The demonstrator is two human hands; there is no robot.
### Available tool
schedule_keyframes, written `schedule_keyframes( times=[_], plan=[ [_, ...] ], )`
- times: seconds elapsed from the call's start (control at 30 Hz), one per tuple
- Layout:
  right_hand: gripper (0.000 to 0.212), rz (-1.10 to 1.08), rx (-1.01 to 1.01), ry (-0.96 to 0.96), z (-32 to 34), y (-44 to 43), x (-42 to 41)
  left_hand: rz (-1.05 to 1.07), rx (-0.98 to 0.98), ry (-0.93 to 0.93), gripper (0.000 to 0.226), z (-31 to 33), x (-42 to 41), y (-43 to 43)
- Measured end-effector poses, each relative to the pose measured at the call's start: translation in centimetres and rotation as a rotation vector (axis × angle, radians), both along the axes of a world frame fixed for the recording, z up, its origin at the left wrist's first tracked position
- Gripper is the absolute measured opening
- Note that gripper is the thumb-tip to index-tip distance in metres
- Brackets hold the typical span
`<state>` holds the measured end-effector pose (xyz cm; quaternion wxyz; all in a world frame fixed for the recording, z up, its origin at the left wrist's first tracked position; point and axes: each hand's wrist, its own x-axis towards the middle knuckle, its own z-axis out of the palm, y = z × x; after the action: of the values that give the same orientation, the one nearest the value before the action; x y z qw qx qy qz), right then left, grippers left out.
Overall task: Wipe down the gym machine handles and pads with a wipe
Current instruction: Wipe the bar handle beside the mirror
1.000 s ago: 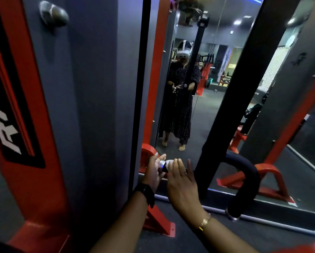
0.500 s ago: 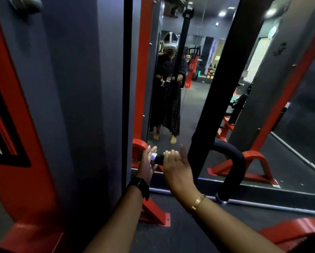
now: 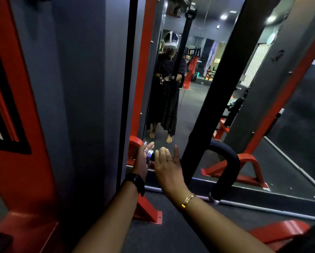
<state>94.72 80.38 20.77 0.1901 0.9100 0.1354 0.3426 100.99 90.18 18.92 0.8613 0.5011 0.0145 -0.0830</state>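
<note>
A black curved handle bar (image 3: pixel 226 170) hangs low in front of the mirror, with a silver cap (image 3: pixel 150 153) on its left end. My left hand (image 3: pixel 143 161) cups that capped end, thumb and fingers wrapped loosely round it. Just to the right, my right hand (image 3: pixel 168 167) lies over the black grip, back facing me, fingers laid forward and the little finger raised. The grip under the right hand is hidden. I cannot make out a wipe in either hand. The bar's other silver end (image 3: pixel 214 199) points down near the floor.
A wide black upright (image 3: pixel 213 79) slants up right behind the bar. A grey and red machine column (image 3: pixel 61 106) fills the left side. A floor mirror (image 3: pixel 171 106) ahead reflects a standing person. Red frame feet (image 3: pixel 149 212) sit on the dark floor.
Both hands stay at the bar's left end. My left fingers have loosened a little round the silver cap, and the head view has shifted slightly.
</note>
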Motion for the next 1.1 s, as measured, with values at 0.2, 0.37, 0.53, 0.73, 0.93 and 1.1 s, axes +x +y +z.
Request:
schedule_keyframes(
  times=[0.2, 0.37, 0.53, 0.73, 0.93, 1.1],
  plan=[
    [0.052, 0.145, 0.01, -0.07, -1.0, -1.9, -0.9, -0.022, -0.023, 0.049, 0.046, 0.5, 0.0, 0.5],
    [0.03, 0.072, 0.182, 0.022, 1.3, 0.6, 1.2, -0.047, -0.079, 0.097, 0.059, 0.8, 0.1, 0.9],
    [0.036, 0.292, 0.353, 0.304, 2.5, 1.7, 0.8, 0.005, -0.194, 0.141, 0.066, 0.2, 0.4, 1.9],
    [0.027, 0.193, 0.428, 0.546, 6.1, 3.0, 3.1, 0.054, -0.349, 0.145, 0.075, -0.4, 0.4, 2.4],
    [0.038, 0.098, 0.124, 0.756, 5.1, 4.5, 4.9, 0.081, -0.492, 0.229, 0.082, 0.6, -0.1, 3.1],
    [0.023, 0.251, -0.217, 0.56, 4.8, 3.5, 5.0, 0.083, -0.455, 0.219, 0.082, 0.9, -0.3, 3.4]
  ],
)
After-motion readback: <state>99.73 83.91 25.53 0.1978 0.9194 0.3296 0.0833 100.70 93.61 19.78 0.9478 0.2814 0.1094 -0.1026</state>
